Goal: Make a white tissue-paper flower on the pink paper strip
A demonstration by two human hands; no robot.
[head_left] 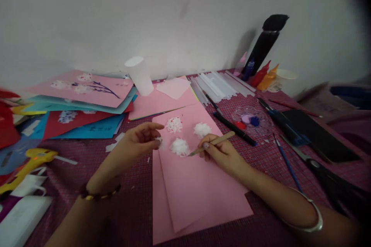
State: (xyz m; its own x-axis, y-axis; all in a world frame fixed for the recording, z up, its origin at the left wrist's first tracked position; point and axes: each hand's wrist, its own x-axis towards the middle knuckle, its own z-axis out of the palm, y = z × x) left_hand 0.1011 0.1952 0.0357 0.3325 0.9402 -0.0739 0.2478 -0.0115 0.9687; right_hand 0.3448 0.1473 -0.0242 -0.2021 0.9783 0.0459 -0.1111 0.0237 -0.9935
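A pink paper sheet point(191, 185) lies in front of me with three fluffy white tufts on it: one speckled red point(174, 124), one at the right point(202, 129), one lower down point(179, 147). My right hand point(223, 154) is closed on a thin wooden stick point(216, 141), whose tip touches the lower tuft. My left hand point(139, 141) hovers at the sheet's left edge, fingers curled, pinching a small white bit point(159, 139).
Coloured paper sheets point(87, 104) pile up at the back left, with a white cup point(139, 75) behind. A yellow glue gun point(26, 164) lies far left. Glue sticks point(220, 85), a paint palette point(251, 119), pens, brush, scissors point(319, 168) and bottles point(263, 75) crowd the right.
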